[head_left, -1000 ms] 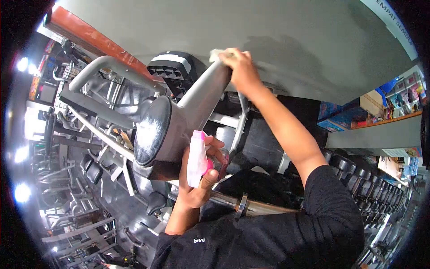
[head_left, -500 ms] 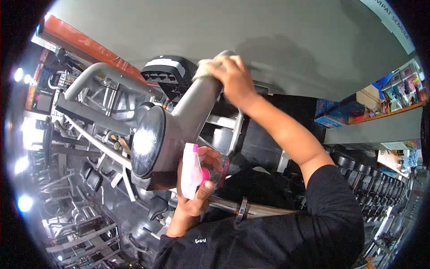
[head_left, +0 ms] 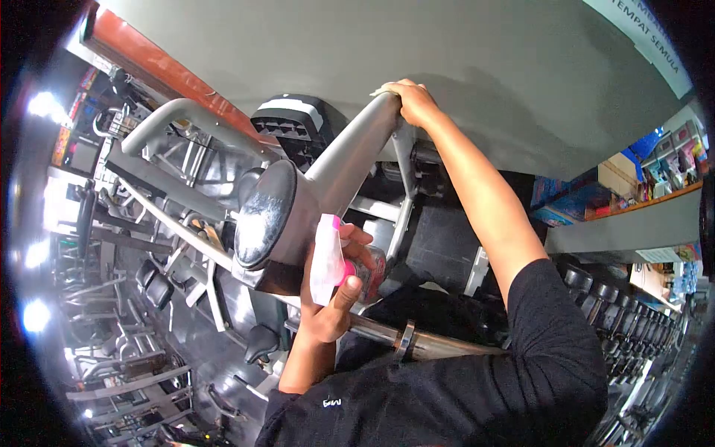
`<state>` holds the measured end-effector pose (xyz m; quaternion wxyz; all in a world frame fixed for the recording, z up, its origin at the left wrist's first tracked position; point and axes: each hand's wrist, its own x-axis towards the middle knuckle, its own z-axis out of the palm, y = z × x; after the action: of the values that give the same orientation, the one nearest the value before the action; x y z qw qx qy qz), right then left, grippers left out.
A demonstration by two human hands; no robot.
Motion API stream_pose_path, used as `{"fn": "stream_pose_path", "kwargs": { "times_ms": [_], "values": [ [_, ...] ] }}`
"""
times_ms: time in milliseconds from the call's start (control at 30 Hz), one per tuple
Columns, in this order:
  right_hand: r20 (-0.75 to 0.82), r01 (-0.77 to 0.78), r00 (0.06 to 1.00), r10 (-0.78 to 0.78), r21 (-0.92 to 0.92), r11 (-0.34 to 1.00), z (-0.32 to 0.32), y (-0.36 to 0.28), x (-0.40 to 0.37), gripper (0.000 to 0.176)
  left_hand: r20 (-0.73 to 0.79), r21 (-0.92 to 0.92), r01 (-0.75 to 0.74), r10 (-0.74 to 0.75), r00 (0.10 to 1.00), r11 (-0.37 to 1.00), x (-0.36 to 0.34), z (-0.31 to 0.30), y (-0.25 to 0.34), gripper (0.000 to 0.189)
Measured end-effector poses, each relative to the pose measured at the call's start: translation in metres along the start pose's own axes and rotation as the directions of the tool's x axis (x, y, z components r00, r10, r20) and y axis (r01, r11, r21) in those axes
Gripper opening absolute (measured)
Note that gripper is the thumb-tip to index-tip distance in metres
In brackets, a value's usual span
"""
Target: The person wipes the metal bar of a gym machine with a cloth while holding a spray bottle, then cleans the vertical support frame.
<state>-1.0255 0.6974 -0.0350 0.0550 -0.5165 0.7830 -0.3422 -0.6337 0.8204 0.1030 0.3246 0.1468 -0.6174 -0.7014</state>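
Note:
My left hand (head_left: 331,316) is wrapped around a spray bottle (head_left: 326,261) with a white and pink trigger head and a clear body, close to my chest. Further off, my right hand (head_left: 414,100) rests over the far end of a thick grey metal beam (head_left: 350,153) on a gym machine. A pale cloth (head_left: 384,91) shows only as a small edge under its fingers; the rest is hidden by the hand. At the beam's near end is a glossy black oval pad (head_left: 266,216), just left of the bottle.
A grey wall (head_left: 477,45) stands behind the beam. Beside the beam are a black plastic footplate (head_left: 290,123) and a curved grey tube (head_left: 167,123). Dumbbells (head_left: 607,298) line a rack on the right; more gym machines fill the left.
My right hand has slid with the cloth to the beam's far end, and less of the cloth shows. My left hand still holds the bottle, slightly higher in view.

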Motion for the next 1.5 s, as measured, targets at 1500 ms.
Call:
{"fn": "stream_pose_path", "kwargs": {
  "times_ms": [1500],
  "values": [
    [-0.562, 0.43, 0.802, -0.203, 0.307, 0.849, 0.016, -0.088, -0.147, 0.029, -0.027, 0.109, -0.024, 0.027, 0.999, 0.994, -0.003, 0.0, -0.008, 0.073]
  ]
}}
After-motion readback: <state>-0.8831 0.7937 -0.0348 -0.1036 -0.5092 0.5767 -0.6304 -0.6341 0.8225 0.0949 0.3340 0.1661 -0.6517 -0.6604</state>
